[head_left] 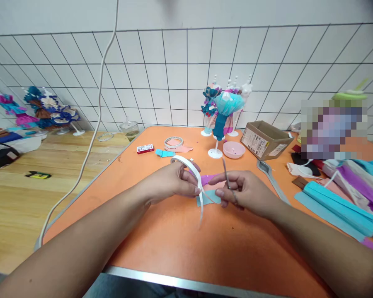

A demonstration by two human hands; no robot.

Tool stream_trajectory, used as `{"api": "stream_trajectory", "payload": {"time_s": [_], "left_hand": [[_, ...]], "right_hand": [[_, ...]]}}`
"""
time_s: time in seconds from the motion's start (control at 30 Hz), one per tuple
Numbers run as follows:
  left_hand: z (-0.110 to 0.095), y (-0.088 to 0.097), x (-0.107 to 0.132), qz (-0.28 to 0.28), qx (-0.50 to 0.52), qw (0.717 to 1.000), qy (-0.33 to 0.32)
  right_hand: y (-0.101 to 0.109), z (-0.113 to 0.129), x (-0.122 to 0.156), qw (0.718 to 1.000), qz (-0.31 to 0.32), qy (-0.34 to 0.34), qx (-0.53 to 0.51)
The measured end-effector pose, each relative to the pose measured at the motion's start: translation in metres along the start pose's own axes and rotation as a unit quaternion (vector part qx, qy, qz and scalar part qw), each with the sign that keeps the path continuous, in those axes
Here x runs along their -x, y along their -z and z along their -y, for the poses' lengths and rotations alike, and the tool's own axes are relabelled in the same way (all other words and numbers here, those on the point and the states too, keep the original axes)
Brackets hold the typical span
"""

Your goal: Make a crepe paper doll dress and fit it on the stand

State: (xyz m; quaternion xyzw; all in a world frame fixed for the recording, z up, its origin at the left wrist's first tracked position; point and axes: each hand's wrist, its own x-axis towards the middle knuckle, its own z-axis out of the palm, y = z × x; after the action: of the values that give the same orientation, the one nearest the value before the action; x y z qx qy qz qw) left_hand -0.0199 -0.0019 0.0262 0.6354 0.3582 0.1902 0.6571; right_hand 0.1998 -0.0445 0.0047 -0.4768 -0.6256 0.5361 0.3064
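My left hand (pixel 180 180) is closed around a narrow roll of white tape (pixel 184 160), with the thumb pinching it near the front. A loose strip of tape (pixel 201 209) hangs down from that pinch. Just to the right, my right hand (pixel 244 191) has its fingers curled around a slim dark metal tool (pixel 226 173) pointing up; the grip hides most of it, and I cannot tell whether it is scissors or tweezers. Behind and between the hands lie a light blue paper piece (pixel 209 198) and a purple piece (pixel 207 179) on the orange table (pixel 174 244).
Dress forms in crepe-like paper (pixel 226 105) stand at the back, beside a pink bowl (pixel 233 150) and a cardboard box (pixel 264 142). Another tape roll (pixel 173 142) and a small red-and-white box (pixel 145 149) lie left. Paper rolls (pixel 338 209) cover the right side. A white cable (pixel 101 82) hangs at left.
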Motion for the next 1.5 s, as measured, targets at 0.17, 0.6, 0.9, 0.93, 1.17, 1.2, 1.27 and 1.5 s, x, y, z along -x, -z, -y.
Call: {"api": "stream_trajectory", "payload": {"time_s": [0.17,0.6,0.9,0.93,1.17,1.2,1.27,1.5], "left_hand": [[0.005,-0.006,-0.002,-0.005,-0.005,1.000,-0.014],[0.000,-0.008,0.000,-0.020,0.039,0.999,0.007],[0.001,-0.010,0.001,-0.003,0.054,0.998,0.020],[0.002,-0.010,0.001,-0.008,0.055,0.998,0.017],[0.004,0.000,-0.003,-0.104,0.048,0.993,-0.004],[0.004,0.001,-0.004,-0.110,0.045,0.993,-0.006],[0.004,0.001,-0.004,-0.112,0.038,0.993,-0.010],[0.004,-0.006,-0.003,-0.094,0.043,0.995,-0.001]], "right_hand": [[-0.027,-0.008,-0.006,0.999,-0.038,0.016,0.035],[-0.025,-0.019,-0.006,0.990,-0.061,0.087,0.093],[-0.020,-0.017,-0.004,0.924,-0.181,0.155,0.299],[-0.020,-0.017,-0.004,0.926,-0.181,0.152,0.293],[-0.011,-0.010,-0.003,0.982,-0.148,0.078,0.085],[-0.010,-0.008,-0.002,0.991,-0.096,0.070,0.065],[-0.010,-0.003,0.003,0.997,0.043,0.052,0.043],[-0.020,-0.004,0.006,0.980,0.177,-0.024,0.093]]}}
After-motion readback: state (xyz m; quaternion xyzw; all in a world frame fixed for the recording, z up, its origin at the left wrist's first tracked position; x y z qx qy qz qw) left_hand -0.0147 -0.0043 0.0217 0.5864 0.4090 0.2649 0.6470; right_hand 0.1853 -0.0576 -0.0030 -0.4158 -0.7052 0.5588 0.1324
